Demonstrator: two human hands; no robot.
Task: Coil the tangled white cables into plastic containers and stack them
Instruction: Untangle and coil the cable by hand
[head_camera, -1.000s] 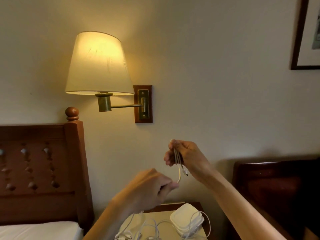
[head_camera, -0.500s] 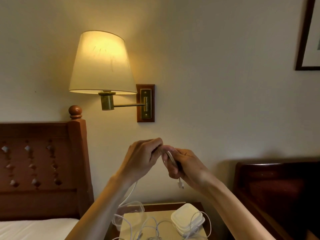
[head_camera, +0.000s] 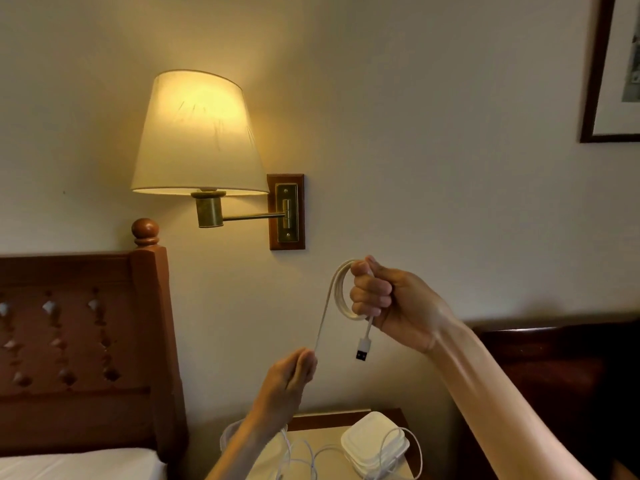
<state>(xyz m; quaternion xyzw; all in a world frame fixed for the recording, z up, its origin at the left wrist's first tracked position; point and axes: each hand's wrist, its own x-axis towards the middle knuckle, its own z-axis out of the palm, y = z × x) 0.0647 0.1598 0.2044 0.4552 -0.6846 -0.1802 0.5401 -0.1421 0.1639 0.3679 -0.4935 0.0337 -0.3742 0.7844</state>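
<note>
My right hand point(head_camera: 388, 303) is raised in front of the wall and grips a coil of white cable point(head_camera: 337, 289); its USB plug point(head_camera: 363, 348) dangles below the fist. A strand runs from the coil down to my left hand point(head_camera: 291, 379), which pinches it between the fingertips. From there the cable drops to the nightstand point(head_camera: 332, 419), where more white cables point(head_camera: 308, 459) lie tangled. A stack of white plastic containers point(head_camera: 372, 443) sits on the nightstand at the right. A clear container point(head_camera: 228, 436) is partly hidden behind my left forearm.
A lit wall lamp point(head_camera: 197, 140) hangs above on a brass arm. A wooden headboard point(head_camera: 79, 344) and white bedding point(head_camera: 76, 465) are at the left. A dark wooden headboard point(head_camera: 554, 368) stands at the right. A framed picture point(head_camera: 613, 67) hangs top right.
My hands, together half a second ago, have parted: the left one dropped along the strand, the right one stayed up with a coil that has gained a loop.
</note>
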